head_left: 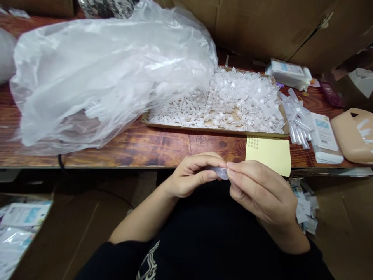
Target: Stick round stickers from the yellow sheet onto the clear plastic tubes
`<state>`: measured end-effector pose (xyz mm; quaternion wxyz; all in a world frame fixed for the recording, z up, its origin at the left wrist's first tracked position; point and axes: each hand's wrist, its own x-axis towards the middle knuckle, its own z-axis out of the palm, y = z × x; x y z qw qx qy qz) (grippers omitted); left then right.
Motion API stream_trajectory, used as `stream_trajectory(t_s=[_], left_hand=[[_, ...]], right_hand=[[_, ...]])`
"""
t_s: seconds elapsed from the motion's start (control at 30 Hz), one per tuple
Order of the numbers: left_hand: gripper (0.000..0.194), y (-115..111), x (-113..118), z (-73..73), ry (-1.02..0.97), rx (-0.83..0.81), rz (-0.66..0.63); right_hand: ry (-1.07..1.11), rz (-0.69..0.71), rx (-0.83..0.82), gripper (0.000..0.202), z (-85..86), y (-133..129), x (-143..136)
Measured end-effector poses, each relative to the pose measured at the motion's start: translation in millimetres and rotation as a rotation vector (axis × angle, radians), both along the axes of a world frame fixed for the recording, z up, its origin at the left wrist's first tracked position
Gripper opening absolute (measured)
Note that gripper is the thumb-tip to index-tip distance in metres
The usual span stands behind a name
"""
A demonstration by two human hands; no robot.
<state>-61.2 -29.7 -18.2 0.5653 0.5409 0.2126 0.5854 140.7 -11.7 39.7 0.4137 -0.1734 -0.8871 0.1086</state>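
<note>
My left hand holds a small translucent plastic tube between its thumb and fingers, just in front of the table edge. At the tube's right end, my right hand pinches with thumb and fingertips, which hide that end. Whether a smaller piece sits in the right fingertips cannot be made out. Behind both hands lies a shallow cardboard tray full of small clear and white plastic pieces. A yellow paper pad with small brown marks lies by my right hand.
A large clear plastic bag covers the table's left and part of the tray. Rightward are loose clear tubes, a stack of printed cards and a beige container. Below the table, a box holds printed packets.
</note>
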Motion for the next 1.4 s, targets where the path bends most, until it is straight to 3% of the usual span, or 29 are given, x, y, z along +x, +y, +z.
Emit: stream_trajectory(t_s=[0.3,0.53,0.67,0.73,0.83,0.9,1.0,1.1,1.2,1.3,1.4], left_hand=[[0.02,3.0,0.2,-1.7,0.057,-0.056,0.027],[0.022,6.3,3.3,-7.8,0.064,-0.082,0.081],[0.022,7.5,3.2,-8.6,0.038,-0.096,0.048],[0.021,8.4,3.0,-7.8,0.032,-0.096,0.018],[0.015,10.3,5.2,-7.9,0.054,-0.114,-0.122],[0.014,11.7,9.4,-10.3,-0.006,-0.169,-0.206],[0.023,14.2,17.4,-14.6,-0.155,-0.275,-0.269],[0.023,18.8,24.7,-12.7,-0.166,-0.303,-0.347],[0.023,26.0,32.1,-3.3,-0.021,-0.274,-0.364],[0.035,34.6,42.2,8.0,0.275,-0.216,-0.154],[0.033,45.7,56.1,15.6,0.565,-0.097,0.162]], right_hand=[[-0.131,-0.04,-0.02,0.028,7.9,0.1,0.2],[-0.039,-0.027,0.025,0.03,-6.0,7.6,-4.1],[0.13,0.041,-0.151,0.032,-13.6,13.4,-8.3],[0.239,0.147,-0.3,0.022,-17.2,18.1,-9.4],[0.361,0.348,-0.532,0.004,-22.7,26.8,-7.5],[0.372,0.373,-0.616,0.014,-24.0,32.2,-3.4],[0.25,0.298,-0.571,0.039,-18.3,37.5,6.0],[0.101,0.274,-0.494,0.025,-6.6,39.6,18.8],[0.076,0.247,-0.482,0.014,1.7,44.2,39.3],[0.228,0.023,-0.379,0.012,-0.2,61.1,73.6],[0.461,-0.47,-0.147,0.009,-12.3,96.2,116.7]])
